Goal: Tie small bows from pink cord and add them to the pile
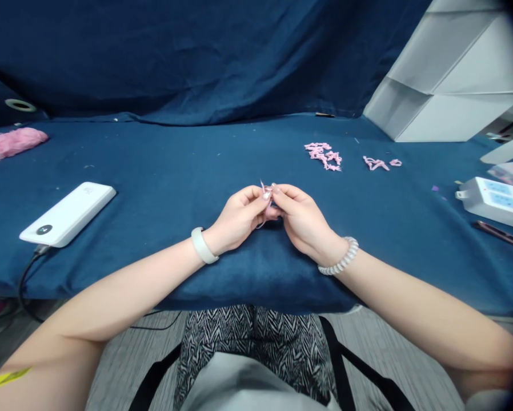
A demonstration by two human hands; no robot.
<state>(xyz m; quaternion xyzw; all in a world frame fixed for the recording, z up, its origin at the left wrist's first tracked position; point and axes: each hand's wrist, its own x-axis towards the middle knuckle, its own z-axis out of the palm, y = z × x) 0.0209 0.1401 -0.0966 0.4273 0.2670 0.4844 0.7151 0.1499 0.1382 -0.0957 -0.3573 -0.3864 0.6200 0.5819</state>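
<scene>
My left hand [243, 218] and my right hand [303, 220] meet over the front part of the blue cloth. Both are closed in a pinch on a thin piece of pink yarn [263, 187], whose one end sticks up between the fingertips. A thin strand curves below the fingers; the rest of the yarn is hidden by them. Beyond my right hand lies a small pile of knotted pink yarn pieces [324, 155], with a few more pink pieces [376, 164] to its right.
At the left are a pink yarn bundle [14, 142], a cabled white power bank [68, 214] and a tape roll [20, 105]. At the right stand a white box [457, 114], a power strip [496, 200] and a dark pen-like item [503, 236]. Blue cloth [175, 165] covers the table.
</scene>
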